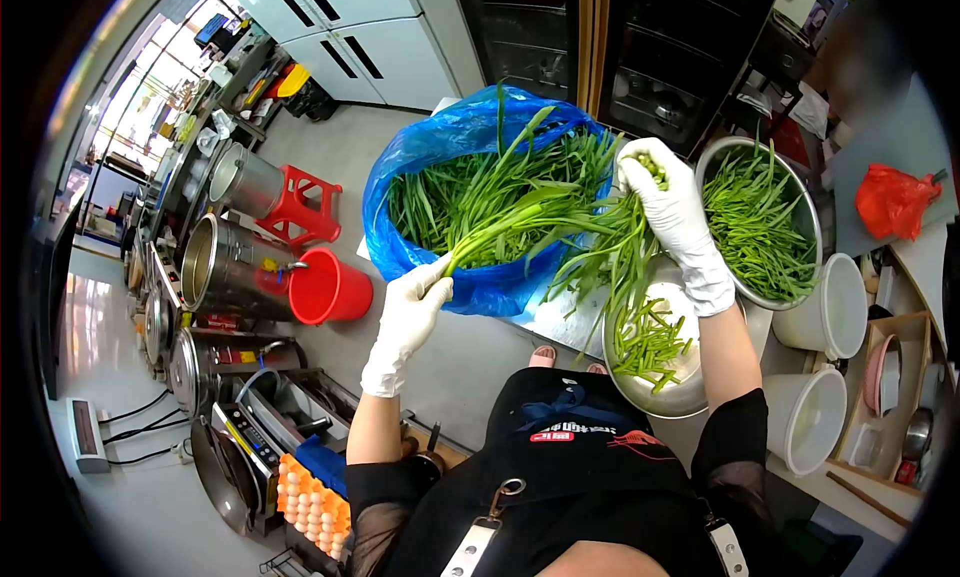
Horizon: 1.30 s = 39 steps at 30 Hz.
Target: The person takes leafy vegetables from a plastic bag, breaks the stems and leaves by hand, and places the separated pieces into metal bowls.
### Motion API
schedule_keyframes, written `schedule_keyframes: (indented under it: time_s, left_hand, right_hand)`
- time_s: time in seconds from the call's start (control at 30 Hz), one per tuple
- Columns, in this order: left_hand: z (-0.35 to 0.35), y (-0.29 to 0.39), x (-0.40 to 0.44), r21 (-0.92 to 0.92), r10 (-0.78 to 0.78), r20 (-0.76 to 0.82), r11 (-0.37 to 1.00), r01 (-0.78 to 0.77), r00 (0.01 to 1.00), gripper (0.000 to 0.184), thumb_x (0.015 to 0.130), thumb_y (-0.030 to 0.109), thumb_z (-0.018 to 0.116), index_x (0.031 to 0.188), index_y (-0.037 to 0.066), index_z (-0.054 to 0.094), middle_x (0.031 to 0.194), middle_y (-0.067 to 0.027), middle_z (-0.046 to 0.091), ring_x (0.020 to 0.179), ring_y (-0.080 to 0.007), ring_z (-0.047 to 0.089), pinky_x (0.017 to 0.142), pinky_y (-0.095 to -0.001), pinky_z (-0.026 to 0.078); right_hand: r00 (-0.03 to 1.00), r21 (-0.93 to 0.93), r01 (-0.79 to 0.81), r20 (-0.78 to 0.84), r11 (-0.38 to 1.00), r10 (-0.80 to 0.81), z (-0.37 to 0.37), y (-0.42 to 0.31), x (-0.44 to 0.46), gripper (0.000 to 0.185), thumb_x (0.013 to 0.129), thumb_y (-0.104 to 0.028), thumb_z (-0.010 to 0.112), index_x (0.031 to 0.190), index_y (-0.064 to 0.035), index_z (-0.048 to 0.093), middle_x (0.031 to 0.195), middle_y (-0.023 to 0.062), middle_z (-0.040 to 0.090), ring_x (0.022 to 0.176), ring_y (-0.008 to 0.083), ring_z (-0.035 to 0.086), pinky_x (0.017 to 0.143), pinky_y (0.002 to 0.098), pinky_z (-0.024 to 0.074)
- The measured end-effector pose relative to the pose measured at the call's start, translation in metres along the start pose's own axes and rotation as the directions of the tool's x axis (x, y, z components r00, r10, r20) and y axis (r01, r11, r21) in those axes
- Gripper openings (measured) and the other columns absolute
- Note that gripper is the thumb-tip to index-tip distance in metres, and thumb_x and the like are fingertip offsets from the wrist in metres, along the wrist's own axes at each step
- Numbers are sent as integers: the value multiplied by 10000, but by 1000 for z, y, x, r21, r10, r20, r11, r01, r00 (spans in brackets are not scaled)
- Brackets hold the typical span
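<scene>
My left hand (413,305), in a white glove, pinches the stem ends of long leafy greens (500,232) that look like water spinach. They stretch rightward over a blue plastic bag (395,152) filled with more of them. My right hand (672,207), also gloved, is closed around green stems, with short pieces showing at its palm and leaves hanging below it. Beneath that hand, a metal bowl (668,409) contains short stem pieces (650,347). Right of it, a larger metal basin (818,239) holds a heap of leafy greens (750,217).
White buckets (822,307) stand at the right, beside a wooden drawer (860,442). A red bag (893,202) rests farther back. On the left are a red bucket (330,287), a red stool (305,202), steel pots (228,269) and an egg tray (312,507).
</scene>
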State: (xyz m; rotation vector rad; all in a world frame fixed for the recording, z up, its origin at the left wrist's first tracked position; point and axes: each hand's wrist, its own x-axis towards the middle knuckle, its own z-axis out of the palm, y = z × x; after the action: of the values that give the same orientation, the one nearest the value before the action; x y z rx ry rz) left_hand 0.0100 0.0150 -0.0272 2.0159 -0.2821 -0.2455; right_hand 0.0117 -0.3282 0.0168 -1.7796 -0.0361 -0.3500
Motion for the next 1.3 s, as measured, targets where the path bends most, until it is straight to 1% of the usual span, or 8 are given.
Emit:
schedule_keyframes:
  time_s: [0.17, 0.3, 0.47, 0.67, 0.93, 1.07, 1.23, 1.3]
  left_hand:
    - [4, 19, 0, -131, -172, 61, 975, 178, 983, 361, 896, 78, 590, 1241, -29, 589, 759, 17, 593, 688, -48, 510, 662, -206, 437]
    - [11, 33, 1, -148, -183, 150, 968, 205, 972, 321, 916, 120, 571, 1191, -41, 610, 735, 29, 577, 675, -40, 489, 639, -199, 415]
    - [17, 40, -3, -115, -117, 339, 980, 164, 934, 282, 937, 137, 552, 1143, -33, 639, 730, 33, 581, 669, -42, 466, 654, -206, 396]
    - [14, 40, -7, -53, -161, 513, 974, 219, 843, 319, 944, 156, 553, 1224, 19, 617, 706, 21, 560, 668, -62, 476, 637, -231, 420]
    - [27, 39, 3, -308, 93, 645, 940, 147, 758, 332, 919, 189, 608, 1203, 20, 636, 763, -4, 580, 679, -94, 487, 636, -243, 420]
    - [46, 41, 11, -370, 158, 614, 923, 106, 773, 345, 890, 196, 631, 1181, 11, 651, 736, -12, 585, 654, -94, 493, 602, -242, 407]
    - [91, 38, 22, -139, -97, 537, 970, 200, 838, 381, 901, 123, 583, 1264, 9, 588, 816, 5, 629, 746, -60, 530, 715, -215, 448]
    - [137, -16, 25, -109, -42, 384, 990, 90, 922, 390, 898, 121, 582, 1268, -2, 571, 1019, -100, 707, 851, -153, 646, 821, -267, 482]
  right_hand:
    - [923, -428, 384, 148, 818, -356, 27, 6, -9, 136, 846, -166, 647, 951, -80, 625, 865, 89, 651, 772, 197, 645, 705, 327, 527]
    - [743, -487, 667, 372, 564, -557, 60, 2, -26, 297, 697, -60, 694, 988, -70, 635, 856, 75, 634, 741, 241, 627, 644, 344, 527]
    - [605, -460, 792, 677, 401, -419, 94, 3, -44, 400, 797, -129, 558, 1190, -53, 564, 1246, 107, 578, 862, 208, 609, 716, 318, 510]
    - [547, -422, 834, 718, 355, -431, 91, 9, -61, 316, 786, -182, 575, 1067, -38, 587, 847, 34, 541, 777, 188, 556, 627, 321, 465]
    - [769, -246, 602, 437, 760, -467, 57, 5, -81, 206, 769, -163, 689, 963, -94, 681, 849, 60, 674, 752, 176, 640, 625, 321, 517]
    - [955, 160, -177, 268, 971, 130, 13, -6, -81, 187, 882, -75, 612, 1037, 2, 684, 901, 70, 704, 816, 93, 640, 752, 256, 517]
    - [981, 340, -111, -114, 934, 158, -91, 8, -88, 259, 923, -143, 549, 1090, 34, 637, 964, 105, 694, 759, 113, 612, 671, 233, 500]
    - [955, 464, -54, -234, 884, 181, -121, 20, -100, 287, 933, -154, 552, 1143, 35, 601, 1003, 115, 685, 804, 134, 627, 699, 244, 509]
